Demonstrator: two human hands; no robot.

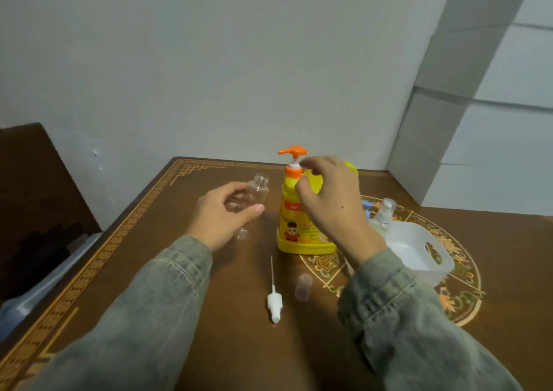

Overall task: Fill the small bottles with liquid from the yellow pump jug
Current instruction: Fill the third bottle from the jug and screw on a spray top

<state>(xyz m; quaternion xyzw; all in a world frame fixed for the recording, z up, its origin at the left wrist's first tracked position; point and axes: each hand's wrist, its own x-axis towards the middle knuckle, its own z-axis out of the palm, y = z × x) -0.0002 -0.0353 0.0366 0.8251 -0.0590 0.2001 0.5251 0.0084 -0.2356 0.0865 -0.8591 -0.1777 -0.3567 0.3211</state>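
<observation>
A yellow pump jug (296,226) with an orange pump head (292,150) stands mid-table. My left hand (223,211) grips a clear, uncapped small bottle (259,184), held tilted just left of the jug with its open neck below the spout. My right hand (326,199) hovers in front of the jug's neck, fingers loosely curled, holding nothing that I can see. A white spray-pump insert (273,299) with its long tube lies on the table in front of the jug. A clear cap (303,286) lies beside it.
A white plastic basket (419,253) sits right of the jug. Behind it stands another small spray bottle (383,212) with pale liquid, next to something blue. The brown patterned table (179,271) meets the wall at the back. A dark chair and grey bin are at left.
</observation>
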